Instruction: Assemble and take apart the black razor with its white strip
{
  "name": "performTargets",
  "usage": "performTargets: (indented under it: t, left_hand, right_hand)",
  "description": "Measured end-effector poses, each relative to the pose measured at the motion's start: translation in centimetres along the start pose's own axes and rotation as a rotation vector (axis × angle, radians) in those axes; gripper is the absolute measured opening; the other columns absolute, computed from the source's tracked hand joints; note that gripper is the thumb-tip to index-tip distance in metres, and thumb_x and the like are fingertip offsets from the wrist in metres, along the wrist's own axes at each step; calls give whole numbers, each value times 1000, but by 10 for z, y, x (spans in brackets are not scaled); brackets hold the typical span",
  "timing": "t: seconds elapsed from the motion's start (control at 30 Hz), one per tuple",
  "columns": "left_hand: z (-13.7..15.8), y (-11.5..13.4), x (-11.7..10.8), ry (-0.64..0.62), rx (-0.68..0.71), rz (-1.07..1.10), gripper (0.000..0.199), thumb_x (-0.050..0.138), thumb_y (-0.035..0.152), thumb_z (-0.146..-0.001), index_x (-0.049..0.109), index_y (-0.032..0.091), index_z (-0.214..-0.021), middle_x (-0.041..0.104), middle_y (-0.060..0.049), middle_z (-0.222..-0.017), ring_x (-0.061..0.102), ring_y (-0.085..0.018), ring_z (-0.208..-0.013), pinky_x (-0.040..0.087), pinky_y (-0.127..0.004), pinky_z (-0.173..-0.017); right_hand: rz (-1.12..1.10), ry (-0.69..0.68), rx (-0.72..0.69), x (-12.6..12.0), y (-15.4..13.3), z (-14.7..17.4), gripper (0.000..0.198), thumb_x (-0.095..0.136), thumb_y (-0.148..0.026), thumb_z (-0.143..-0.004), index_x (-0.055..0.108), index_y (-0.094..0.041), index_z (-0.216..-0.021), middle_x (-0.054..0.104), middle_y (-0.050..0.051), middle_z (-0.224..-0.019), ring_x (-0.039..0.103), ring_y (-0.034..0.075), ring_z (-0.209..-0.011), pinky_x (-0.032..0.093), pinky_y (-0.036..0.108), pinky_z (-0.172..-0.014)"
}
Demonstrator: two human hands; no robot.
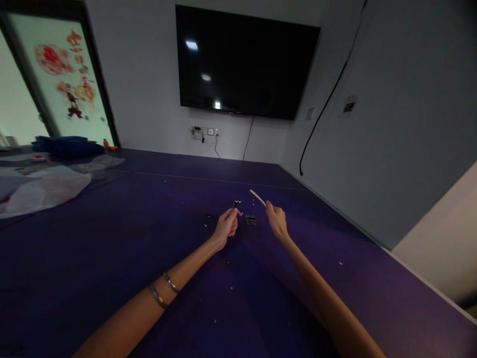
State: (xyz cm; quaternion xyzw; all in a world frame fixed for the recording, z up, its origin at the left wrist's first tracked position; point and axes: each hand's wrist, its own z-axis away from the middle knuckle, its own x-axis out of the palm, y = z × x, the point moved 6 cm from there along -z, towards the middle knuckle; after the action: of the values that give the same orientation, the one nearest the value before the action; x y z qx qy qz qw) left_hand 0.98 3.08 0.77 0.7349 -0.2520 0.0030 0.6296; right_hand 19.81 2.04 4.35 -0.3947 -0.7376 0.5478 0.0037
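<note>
My left hand (226, 223) is closed on a small dark piece (236, 204) with a pale, jagged edge, too small to name. My right hand (276, 219) grips a thin pale stick (257, 197), which slants up and to the left, its far end clear of the hand. On the purple surface (194, 278) between the two hands lies a small dark rectangular piece (251, 220) with light markings. A flat dark bit (209, 216) rests left of my left hand, and white specks are scattered around.
Crumpled clear plastic sheeting (55, 189) and a dark blue bundle (67, 146) lie at the far left. A large television (246, 64) hangs on the back wall above sockets (210, 132) with cords. A black cable (328, 99) dangles along the right wall.
</note>
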Motion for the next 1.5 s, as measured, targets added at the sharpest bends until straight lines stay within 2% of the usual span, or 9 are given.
performTargets:
  t: [0.23,0.4,0.67,0.97,1.1,1.3,1.5]
  left_hand:
    - [6,-2,10,-52,-98,92,33,53,51,-77,48,18,-76,22,11,-47,14,-1,-33,8,-13,-32]
    - [9,1,14,-81,-94,115,32,51,50,-78,46,18,-74,21,11,-47,14,-2,-33,8,-12,-31]
    - [9,2,13,-60,-100,116,32,52,49,-78,47,18,-74,22,11,-46,14,-1,-33,8,-12,-31]
    - [9,0,13,-82,-111,136,34,53,51,-77,48,17,-74,22,11,-44,15,-1,-32,9,-12,-31]
    - [9,0,16,-118,-122,152,37,51,52,-78,50,16,-74,27,10,-41,16,-1,-31,10,-12,-29]
    - [11,-2,23,-176,-198,180,46,39,57,-82,52,13,-73,44,3,-42,19,-1,-27,10,-13,-28]
    - [16,-1,29,-274,-301,335,44,31,52,-87,52,15,-76,44,4,-44,20,-2,-27,11,-13,-27]
  right_hand:
    - [112,-20,-36,12,-4,14,56,25,-60,-81,48,-18,-51,51,3,-49,46,15,-46,24,24,-46]
    - [166,-60,-54,19,2,20,57,25,-58,-82,50,-18,-51,51,3,-49,48,15,-49,23,24,-46]
    - [136,-12,-106,18,2,18,55,28,-56,-82,50,-18,-50,51,4,-49,47,16,-49,21,25,-46]
    - [113,22,-70,17,8,17,54,27,-56,-82,53,-19,-53,54,4,-50,45,16,-47,22,25,-46]
    - [134,-18,-61,24,13,20,55,27,-56,-83,54,-18,-53,54,5,-51,46,16,-46,22,25,-47]
    - [159,-14,-51,22,13,19,57,25,-57,-83,56,-18,-54,55,5,-52,47,16,-47,22,25,-46]
    - [162,-56,-102,31,5,26,55,28,-54,-84,58,-18,-55,56,5,-52,49,16,-48,23,25,-47]
